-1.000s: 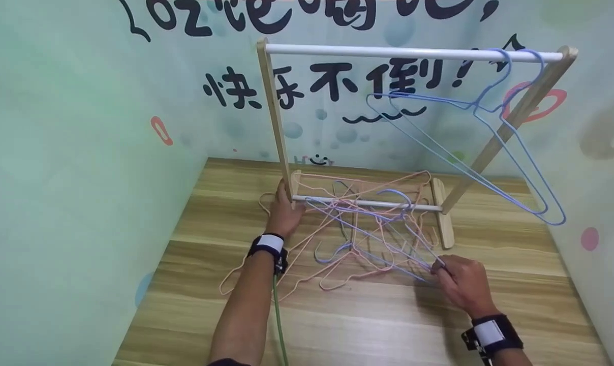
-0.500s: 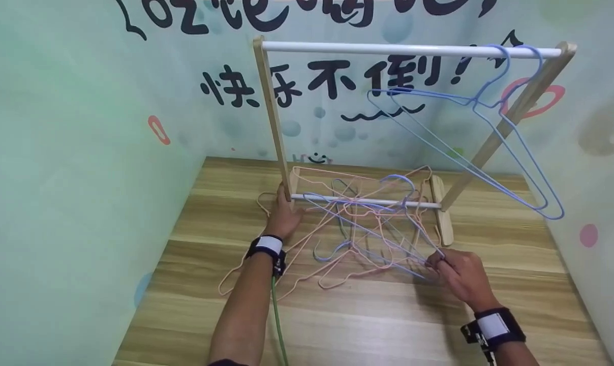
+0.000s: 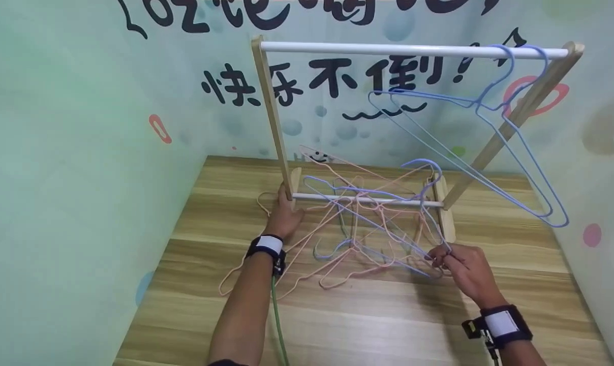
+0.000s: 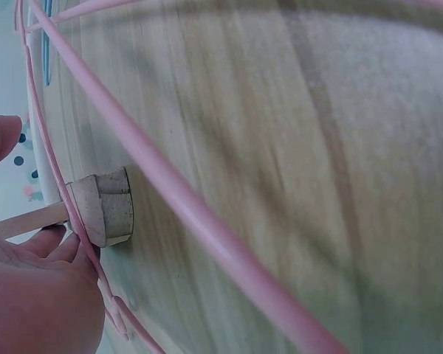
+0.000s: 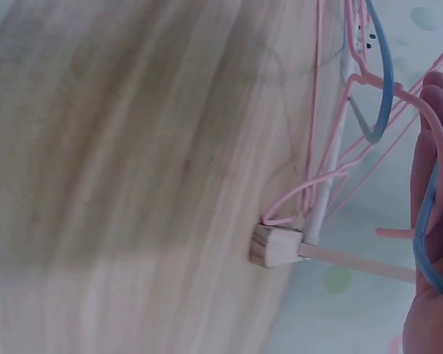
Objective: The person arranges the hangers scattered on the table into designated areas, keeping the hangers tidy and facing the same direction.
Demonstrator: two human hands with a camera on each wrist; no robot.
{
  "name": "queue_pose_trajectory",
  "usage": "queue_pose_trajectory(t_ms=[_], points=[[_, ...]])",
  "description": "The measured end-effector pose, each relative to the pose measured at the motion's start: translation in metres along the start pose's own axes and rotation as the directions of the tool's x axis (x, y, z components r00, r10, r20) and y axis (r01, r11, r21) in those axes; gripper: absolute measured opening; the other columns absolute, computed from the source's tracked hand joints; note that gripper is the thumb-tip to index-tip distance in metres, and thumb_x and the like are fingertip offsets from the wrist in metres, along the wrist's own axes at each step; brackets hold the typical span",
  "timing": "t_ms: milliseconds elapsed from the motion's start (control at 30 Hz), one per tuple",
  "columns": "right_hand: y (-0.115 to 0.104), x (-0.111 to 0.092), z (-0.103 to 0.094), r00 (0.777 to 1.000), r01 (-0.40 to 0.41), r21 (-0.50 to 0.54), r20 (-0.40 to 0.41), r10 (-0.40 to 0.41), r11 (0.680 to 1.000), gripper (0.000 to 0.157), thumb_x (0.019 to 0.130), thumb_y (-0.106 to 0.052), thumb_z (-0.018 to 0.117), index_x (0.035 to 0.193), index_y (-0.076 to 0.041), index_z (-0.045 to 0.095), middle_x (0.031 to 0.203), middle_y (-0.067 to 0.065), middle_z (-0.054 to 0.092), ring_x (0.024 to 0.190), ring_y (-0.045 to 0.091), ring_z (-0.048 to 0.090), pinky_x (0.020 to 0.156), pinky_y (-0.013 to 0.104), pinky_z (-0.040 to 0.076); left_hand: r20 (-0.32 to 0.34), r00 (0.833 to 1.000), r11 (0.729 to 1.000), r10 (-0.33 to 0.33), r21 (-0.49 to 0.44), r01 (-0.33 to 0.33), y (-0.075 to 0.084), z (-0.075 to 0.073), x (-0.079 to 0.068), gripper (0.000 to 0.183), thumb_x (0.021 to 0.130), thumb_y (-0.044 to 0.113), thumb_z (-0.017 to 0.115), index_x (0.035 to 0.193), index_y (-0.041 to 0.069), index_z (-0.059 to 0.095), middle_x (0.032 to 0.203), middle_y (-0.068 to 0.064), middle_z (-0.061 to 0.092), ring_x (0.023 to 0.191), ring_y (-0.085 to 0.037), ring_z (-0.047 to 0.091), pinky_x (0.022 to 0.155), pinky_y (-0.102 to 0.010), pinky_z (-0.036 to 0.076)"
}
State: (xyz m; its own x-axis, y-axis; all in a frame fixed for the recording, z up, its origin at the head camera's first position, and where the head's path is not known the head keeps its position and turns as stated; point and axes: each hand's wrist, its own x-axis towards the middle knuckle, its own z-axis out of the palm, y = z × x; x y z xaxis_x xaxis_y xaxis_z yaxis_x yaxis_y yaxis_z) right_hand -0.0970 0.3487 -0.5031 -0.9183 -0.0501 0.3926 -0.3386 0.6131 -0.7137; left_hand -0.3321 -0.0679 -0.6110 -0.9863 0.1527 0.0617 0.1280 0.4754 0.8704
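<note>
A wooden clothes rack with a white top rail (image 3: 368,48) stands on the floor. My left hand (image 3: 285,216) grips the foot of its left post (image 3: 272,117); in the left wrist view, the fingers (image 4: 48,240) curl at the post beside its wooden foot (image 4: 107,210). My right hand (image 3: 464,269) pinches the lower right corner of a blue wire hanger (image 3: 421,160), whose hook points up and left. Several pink hangers (image 3: 355,247) lie tangled beneath and behind it. In the right wrist view, a pink hook (image 5: 439,147) crosses the blue wire (image 5: 422,236) at my palm.
Two blue hangers (image 3: 480,101) hang near the right end of the top rail. A white lower bar (image 3: 314,196) runs through the pile. Another blue hook (image 3: 327,255) lies among the pink wires. Printed walls (image 3: 73,152) close in the left, back and right sides.
My right hand has lifted slightly, raising the blue hanger and shifting its hook up and right. A pink hanger behind it has risen too. My left hand stays at the post.
</note>
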Motion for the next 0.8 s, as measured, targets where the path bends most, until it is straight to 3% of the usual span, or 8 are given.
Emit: queue_pose_trajectory(t_ms=[133, 300, 467, 600, 700, 800], points=[[-0.006, 0.005, -0.003, 0.996, 0.080, -0.103, -0.019, -0.083, 0.991, 0.035, 0.094, 0.013, 0.060, 0.079, -0.013, 0.078, 0.087, -0.006, 0.082, 0.082, 0.010, 0.076, 0.071, 0.015, 0.050, -0.007, 1.000, 0.999, 0.031, -0.016, -0.031, -0.004, 0.002, 0.003, 0.096, 0.093, 0.020, 0.071, 0.172, 0.016, 0.016, 0.149, -0.032, 0.052, 0.133, -0.047, 0.058, 0.111, -0.061, 0.048], [-0.014, 0.012, -0.005, 0.989, 0.138, -0.175, -0.026, -0.145, 0.975, 0.034, 0.095, 0.012, 0.061, 0.079, -0.014, 0.076, 0.087, -0.008, 0.081, 0.081, 0.012, 0.076, 0.069, 0.017, 0.048, -0.022, 0.999, 0.999, 0.032, -0.008, -0.032, -0.007, 0.003, 0.003, 0.096, 0.091, 0.021, 0.072, 0.171, 0.016, 0.019, 0.142, -0.029, 0.055, 0.126, -0.045, 0.061, 0.107, -0.062, 0.050], [-0.017, 0.015, -0.006, 0.990, 0.126, -0.163, -0.044, -0.135, 0.978, 0.033, 0.094, 0.012, 0.061, 0.080, -0.012, 0.078, 0.087, -0.007, 0.081, 0.082, 0.011, 0.075, 0.071, 0.016, 0.047, -0.020, 0.999, 0.999, 0.033, 0.013, -0.033, -0.008, 0.004, 0.005, 0.093, 0.092, 0.023, 0.073, 0.169, 0.015, 0.021, 0.142, -0.029, 0.055, 0.129, -0.046, 0.060, 0.108, -0.062, 0.050], [-0.018, 0.015, -0.007, 0.991, 0.119, -0.160, -0.045, -0.128, 0.980, 0.035, 0.094, 0.012, 0.061, 0.080, -0.016, 0.077, 0.089, -0.007, 0.081, 0.080, 0.008, 0.071, 0.070, 0.016, 0.045, -0.001, 1.000, 1.000, 0.009, 0.020, -0.009, -0.004, 0.003, 0.003, 0.095, 0.096, 0.024, 0.072, 0.172, 0.016, 0.016, 0.153, -0.031, 0.050, 0.136, -0.048, 0.057, 0.111, -0.062, 0.048], [-0.017, 0.017, -0.007, 0.992, 0.111, -0.143, -0.035, -0.117, 0.984, 0.037, 0.094, 0.012, 0.060, 0.080, -0.018, 0.076, 0.092, -0.006, 0.081, 0.082, 0.006, 0.070, 0.071, 0.016, 0.045, 0.022, 1.000, 0.998, -0.022, 0.054, 0.021, 0.003, -0.001, -0.002, 0.096, 0.099, 0.020, 0.070, 0.175, 0.016, 0.011, 0.161, -0.032, 0.044, 0.130, -0.051, 0.060, 0.106, -0.063, 0.050], [-0.016, 0.017, -0.008, 0.998, 0.065, -0.076, -0.013, -0.066, 0.995, 0.038, 0.095, 0.013, 0.059, 0.080, -0.018, 0.075, 0.097, -0.002, 0.082, 0.088, 0.005, 0.071, 0.073, 0.015, 0.047, 0.017, 1.000, 0.993, -0.024, 0.115, 0.022, 0.012, -0.005, -0.007, 0.091, 0.098, 0.007, 0.066, 0.173, 0.015, 0.015, 0.155, -0.032, 0.050, 0.115, -0.049, 0.066, 0.097, -0.062, 0.054]])
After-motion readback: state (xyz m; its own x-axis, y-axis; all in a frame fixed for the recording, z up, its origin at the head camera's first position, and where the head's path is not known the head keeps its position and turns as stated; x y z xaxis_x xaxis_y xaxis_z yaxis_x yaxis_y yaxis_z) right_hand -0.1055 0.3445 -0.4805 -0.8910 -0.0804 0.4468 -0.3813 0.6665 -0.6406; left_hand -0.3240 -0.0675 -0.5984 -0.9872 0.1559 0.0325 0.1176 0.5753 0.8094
